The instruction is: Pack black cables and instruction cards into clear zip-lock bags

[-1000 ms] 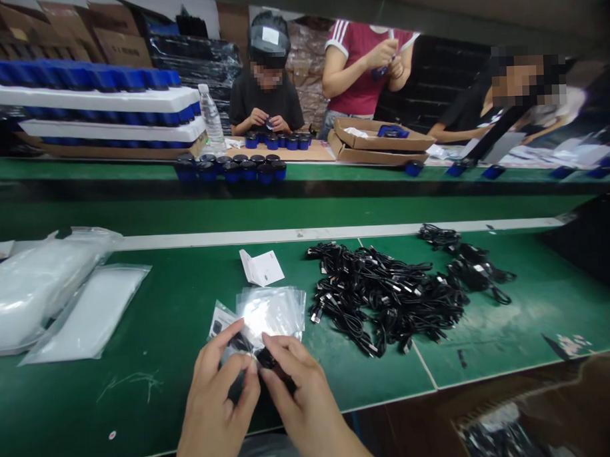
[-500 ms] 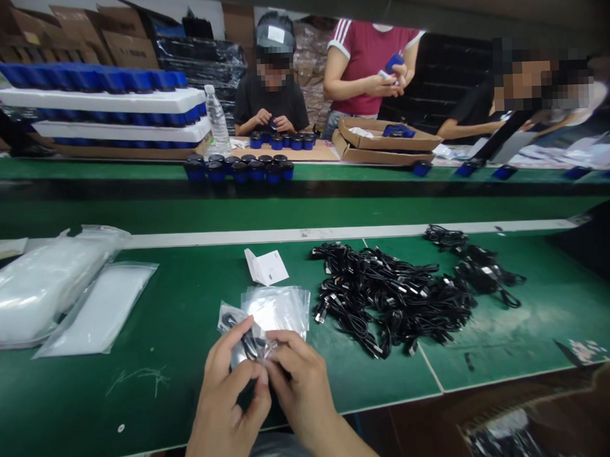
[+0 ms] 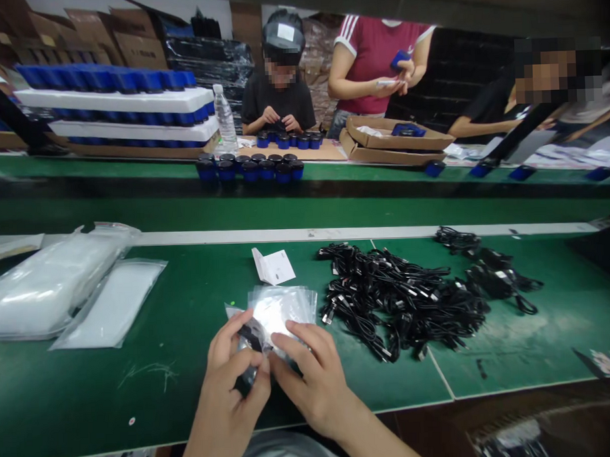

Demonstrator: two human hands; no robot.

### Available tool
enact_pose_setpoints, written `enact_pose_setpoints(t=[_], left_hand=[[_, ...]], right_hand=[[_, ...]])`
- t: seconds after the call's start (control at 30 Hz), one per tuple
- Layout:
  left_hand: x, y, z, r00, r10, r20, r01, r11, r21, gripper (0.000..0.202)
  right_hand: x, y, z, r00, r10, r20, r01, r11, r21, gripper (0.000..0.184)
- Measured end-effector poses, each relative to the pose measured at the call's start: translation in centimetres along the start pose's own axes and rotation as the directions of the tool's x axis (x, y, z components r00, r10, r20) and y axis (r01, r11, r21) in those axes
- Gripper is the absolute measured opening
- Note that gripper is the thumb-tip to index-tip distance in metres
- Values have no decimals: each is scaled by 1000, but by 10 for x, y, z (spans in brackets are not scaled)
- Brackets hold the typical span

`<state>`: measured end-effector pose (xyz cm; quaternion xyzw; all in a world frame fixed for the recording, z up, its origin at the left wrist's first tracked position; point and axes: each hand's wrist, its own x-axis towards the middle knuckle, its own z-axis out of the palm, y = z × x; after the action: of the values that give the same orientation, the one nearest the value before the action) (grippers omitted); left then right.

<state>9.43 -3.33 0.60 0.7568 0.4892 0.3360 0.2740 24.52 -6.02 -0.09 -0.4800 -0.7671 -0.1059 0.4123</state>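
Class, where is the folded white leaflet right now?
In the head view, the folded white leaflet is on the green table, just beyond the clear bags and left of the black cable pile.

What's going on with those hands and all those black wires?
The person's left hand pinches a small clear bag with something black inside; the right hand is at its edge. A stack of clear bags lies just beyond, with a folded white leaflet farther back. The big pile of black cables lies to the right.
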Motion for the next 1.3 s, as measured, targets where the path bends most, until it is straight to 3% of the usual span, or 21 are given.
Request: enact_pose_setpoints(t=[0.17, 0.23, 0.3, 0.4, 0.47, 0.53, 0.6, 0.63, 0.73, 0.77, 0.83, 0.9, 1.0, 1.07, 1.3], left_hand=[[3, 0, -3, 997, -1, 77, 2, 1000, -5, 20], [1, 3, -1, 997, 39, 74, -41, 999, 15, 20], [-1, 5, 2, 989, 101, 105, -108, 993, 58, 19], [-3, 7, 2, 977, 170, 130, -186, 974, 130, 19], [1, 6, -3, 979, 161, 127, -180, 971, 157, 15], [9, 6, -14, 979, 82, 185, -112, 981, 159, 12], [20, 8, -25, 952, -70, 299, 21, 986, 164, 45], [24, 9, -31, 921, -144, 362, 87, 982, 168, 52], [31, 15, -40, 817, -239, 525, 195, 971, 140, 28], [31, 16, -40, 805, -244, 541, 217, 969, 115, 21], [29, 15, -37, 821, -273, 501, 283, 957, 59, 22], [27, 13, -33, 848, -305, 432, 349, 937, -23, 25], [23, 10, -27, 869, -302, 392, 381, 914, -140, 25], [21, 8, -25, 879, -276, 389, 369, 910, -187, 25], [17, -3, -28, 927, -233, 294, 309, 918, -248, 25]], right_hand=[[-1, 7, -5, 999, -42, -18, 43, 999, 23, 16], [-1, 8, -1, 999, 42, -13, -41, 997, 61, 16], [0, 6, 4, 976, 217, 15, -216, 962, 167, 16], [3, 4, 9, 864, 479, 153, -494, 749, 442, 17], [6, 3, 8, 799, 551, 240, -576, 590, 565, 14], [10, 3, 5, 761, 569, 311, -620, 499, 605, 12], [14, 3, -1, 716, 561, 416, -676, 408, 614, 15], [16, 3, -4, 691, 548, 471, -702, 356, 616, 17], [21, 4, -12, 621, 508, 596, -752, 174, 635, 18], [22, 5, -14, 606, 502, 617, -753, 111, 649, 15], [23, 5, -16, 587, 503, 635, -744, 24, 668, 17], [21, 5, -17, 578, 515, 633, -755, 43, 655, 26], [18, 4, -17, 559, 554, 617, -801, 171, 573, 8], [16, 3, -16, 554, 589, 589, -809, 214, 547, 9], [19, 5, -20, 609, 607, 511, -770, 300, 563, 12]])
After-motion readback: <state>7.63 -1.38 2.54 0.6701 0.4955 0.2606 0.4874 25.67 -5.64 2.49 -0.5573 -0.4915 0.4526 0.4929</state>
